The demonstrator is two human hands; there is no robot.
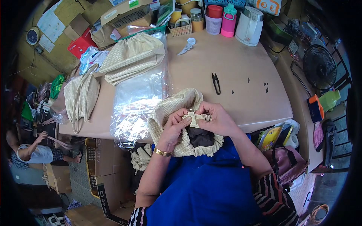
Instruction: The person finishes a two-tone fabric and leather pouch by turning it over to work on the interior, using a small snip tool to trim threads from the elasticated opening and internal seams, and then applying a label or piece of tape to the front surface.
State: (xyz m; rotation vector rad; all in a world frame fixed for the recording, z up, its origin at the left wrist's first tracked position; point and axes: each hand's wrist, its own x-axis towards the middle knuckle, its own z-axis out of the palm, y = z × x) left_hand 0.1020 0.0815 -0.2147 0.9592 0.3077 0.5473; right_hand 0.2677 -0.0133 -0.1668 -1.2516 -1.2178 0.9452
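A cream woven drawstring-style bag (171, 107) rests at the table's near edge and over my lap. Its gathered mouth faces me and shows a dark lining (200, 137). My left hand (174, 128) pinches the gathered rim near a small tab (194, 121). Opposite it, my right hand (217, 118) grips the same rim, fingers closed. A small shiny piece, perhaps a metal clasp, shows between my fingertips; its detail is too small to make out. Black thread snips (216, 83) lie on the table beyond my right hand.
Clear plastic sheets (130, 109) lie at left, with a cream bag (134, 56) on them and another (81, 96) beside. A white kettle (249, 26), pink bottle (228, 22) and jar (196, 20) stand at the back. A fan (319, 67) is at right; another person (36, 152) sits at far left.
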